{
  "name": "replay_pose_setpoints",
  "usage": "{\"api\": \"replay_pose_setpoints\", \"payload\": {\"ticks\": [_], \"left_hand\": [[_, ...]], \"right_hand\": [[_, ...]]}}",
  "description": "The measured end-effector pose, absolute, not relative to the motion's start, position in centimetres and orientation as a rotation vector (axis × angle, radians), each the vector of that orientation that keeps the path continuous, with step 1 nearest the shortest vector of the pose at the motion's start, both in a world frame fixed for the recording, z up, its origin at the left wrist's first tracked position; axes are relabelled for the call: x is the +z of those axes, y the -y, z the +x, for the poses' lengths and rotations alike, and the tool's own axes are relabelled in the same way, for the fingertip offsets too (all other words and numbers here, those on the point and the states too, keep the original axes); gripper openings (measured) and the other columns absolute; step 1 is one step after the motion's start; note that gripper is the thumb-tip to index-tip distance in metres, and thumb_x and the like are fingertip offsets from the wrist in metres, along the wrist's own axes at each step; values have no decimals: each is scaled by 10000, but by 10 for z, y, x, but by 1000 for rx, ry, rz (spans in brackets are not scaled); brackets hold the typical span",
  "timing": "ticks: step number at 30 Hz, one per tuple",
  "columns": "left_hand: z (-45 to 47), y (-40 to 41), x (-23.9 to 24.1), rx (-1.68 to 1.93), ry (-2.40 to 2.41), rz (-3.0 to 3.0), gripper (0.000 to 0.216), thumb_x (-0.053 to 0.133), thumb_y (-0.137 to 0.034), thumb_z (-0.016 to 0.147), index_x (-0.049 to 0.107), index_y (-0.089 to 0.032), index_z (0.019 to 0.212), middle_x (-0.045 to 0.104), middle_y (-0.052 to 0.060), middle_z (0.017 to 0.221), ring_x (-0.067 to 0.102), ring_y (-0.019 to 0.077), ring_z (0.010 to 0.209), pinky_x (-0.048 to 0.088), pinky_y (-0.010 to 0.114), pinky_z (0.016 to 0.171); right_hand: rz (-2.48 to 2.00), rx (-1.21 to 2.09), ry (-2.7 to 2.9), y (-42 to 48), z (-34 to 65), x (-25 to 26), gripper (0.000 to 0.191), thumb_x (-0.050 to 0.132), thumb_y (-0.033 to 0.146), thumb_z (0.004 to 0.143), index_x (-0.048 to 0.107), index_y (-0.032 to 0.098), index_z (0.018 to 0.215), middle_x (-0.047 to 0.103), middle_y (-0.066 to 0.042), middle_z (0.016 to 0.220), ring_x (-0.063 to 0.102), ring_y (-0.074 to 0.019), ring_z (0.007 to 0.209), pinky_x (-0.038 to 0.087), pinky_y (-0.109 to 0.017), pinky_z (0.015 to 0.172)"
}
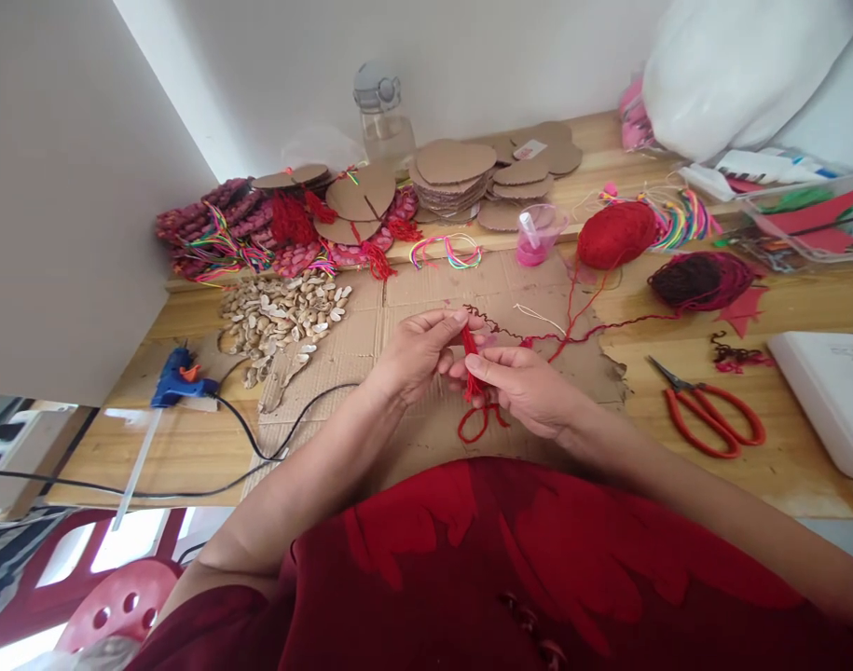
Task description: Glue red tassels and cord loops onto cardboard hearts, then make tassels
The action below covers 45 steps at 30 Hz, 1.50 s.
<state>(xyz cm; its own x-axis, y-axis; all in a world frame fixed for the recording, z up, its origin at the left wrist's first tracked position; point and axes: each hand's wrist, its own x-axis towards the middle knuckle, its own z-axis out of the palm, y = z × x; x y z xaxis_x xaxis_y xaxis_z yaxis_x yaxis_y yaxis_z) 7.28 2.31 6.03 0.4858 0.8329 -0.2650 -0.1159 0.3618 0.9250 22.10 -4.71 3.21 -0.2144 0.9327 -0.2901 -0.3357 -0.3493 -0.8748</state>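
My left hand (416, 349) and my right hand (528, 387) meet over a flattened cardboard sheet (370, 317) on the wooden table. Both pinch a small bundle of red yarn (472, 368), held upright between the fingertips, with loops of it hanging below near the table. A red strand runs from the bundle up and right to a red yarn ball (616, 235). A darker maroon yarn ball (698, 280) lies further right.
Red-handled scissors (709, 415) lie right of my hands. A blue glue gun (178, 377) with a black cord sits at the left. Pale shells (282, 317), stacked cardboard hearts (454, 172), a pink cup (538, 233), a bottle (384, 116) and coloured cords crowd the back.
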Motion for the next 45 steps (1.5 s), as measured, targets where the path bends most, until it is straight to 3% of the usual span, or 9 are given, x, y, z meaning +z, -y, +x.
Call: {"api": "replay_pose_setpoints", "payload": {"ticks": [5,10,17,21,27,33,38,41,45], "left_hand": [[76,-29,65,708,-888,870,220,567,-180,966,708,-78,831,756,82,805,463,6,364,364,141,382],[79,-33,65,785,-924,781,217,568,-124,957,709,-58,805,759,122,876,701,82,647,420,107,457],[74,-35,56,798,-856,729,257,527,-81,965,726,-67,802,760,104,878,744,118,817,479,92,520],[71,-33,53,801,-859,706,225,566,-73,941,738,-83,796,757,75,864,721,84,727,562,136,667],[65,-24,51,723,-781,863,164,774,-260,823,755,-97,824,743,57,764,663,65,612,529,142,616],[64,-14,45,688,-766,1083,344,797,-445,773,752,-115,858,724,43,747,642,87,624,522,199,636],[66,-8,45,577,-822,1185,325,733,-432,838,743,-120,925,719,52,756,651,104,637,531,218,639],[68,-7,46,554,-830,1180,314,729,-419,843,739,-115,918,703,45,731,631,97,610,527,214,615],[69,-7,46,570,-823,1150,305,729,-411,839,730,-113,903,709,52,785,621,91,603,520,213,584]], "right_hand": [[-1046,1888,770,49,220,34,197,754,344,831,768,152,868,745,-95,902,710,-172,776,516,-206,513],[-1050,2031,737,51,220,38,173,658,277,909,751,132,925,764,-107,907,745,-175,734,539,-189,472],[-1202,1947,862,49,216,38,185,554,200,954,694,140,850,746,-87,864,747,-156,632,487,-160,406],[-1334,1856,1044,49,214,36,206,479,171,969,644,143,850,720,-84,901,739,-144,603,439,-150,363],[-1352,1724,1218,47,221,40,162,581,304,937,621,161,1001,695,-96,987,736,-170,686,408,-179,358],[-1088,1495,1108,41,232,45,248,758,337,820,712,222,1034,709,-23,941,655,-158,888,534,-281,739],[-1039,1407,722,35,242,48,234,795,403,771,766,212,903,661,-12,797,487,-95,593,313,-236,452],[-925,1474,580,34,247,52,235,831,404,725,733,223,839,659,-6,832,476,-87,579,296,-226,445],[-978,1445,658,35,246,54,234,789,424,775,706,208,810,540,41,661,436,-79,527,321,-234,459]]}}
